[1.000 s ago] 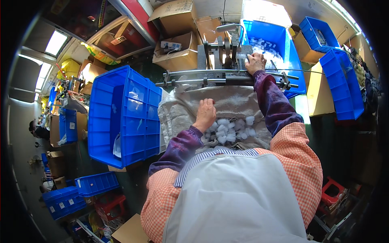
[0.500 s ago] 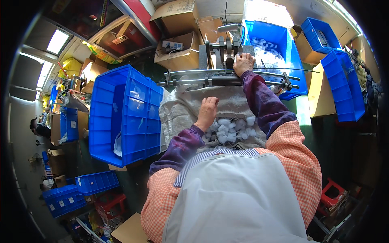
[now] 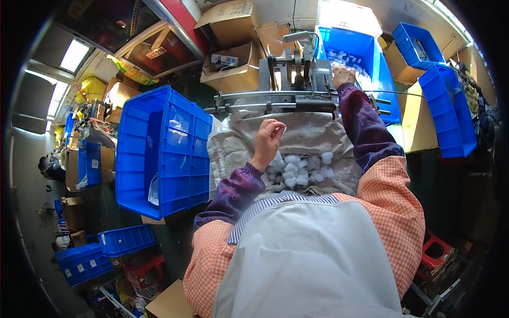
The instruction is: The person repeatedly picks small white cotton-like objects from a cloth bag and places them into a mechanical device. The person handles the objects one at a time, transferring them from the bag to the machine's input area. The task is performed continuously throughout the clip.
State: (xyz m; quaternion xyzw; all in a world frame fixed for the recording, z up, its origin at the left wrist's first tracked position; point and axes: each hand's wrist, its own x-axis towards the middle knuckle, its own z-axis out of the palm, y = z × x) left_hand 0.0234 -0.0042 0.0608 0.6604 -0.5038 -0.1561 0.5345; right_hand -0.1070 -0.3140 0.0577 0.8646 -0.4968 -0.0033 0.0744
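Observation:
My left hand [image 3: 268, 142] is raised over the near part of a grey cloth [image 3: 233, 139] spread in front of me. Its thumb and fingers pinch a small white piece, only the tip of which shows. Just below it, a heap of small white bristle brushes [image 3: 298, 170] with thin wire stems lies on the cloth. My right hand [image 3: 344, 77] reaches farther out, beside the machine [image 3: 298, 71] and at the near edge of a blue bin [image 3: 385, 79] of white pieces [image 3: 348, 59]. Its fingers are curled, and what they hold is hidden.
Two metal rails [image 3: 249, 96] cross in front of the machine. A large blue crate [image 3: 183, 153] stands at the left. Open cardboard boxes [image 3: 233, 69] sit behind, and more blue crates [image 3: 448, 111] lean at the right. A thin rod [image 3: 397, 92] sticks out rightward.
My right hand has moved right, from the machine's wheels to the blue bin's edge. My left hand has lifted and turned, its fingers now pinched together around a white piece.

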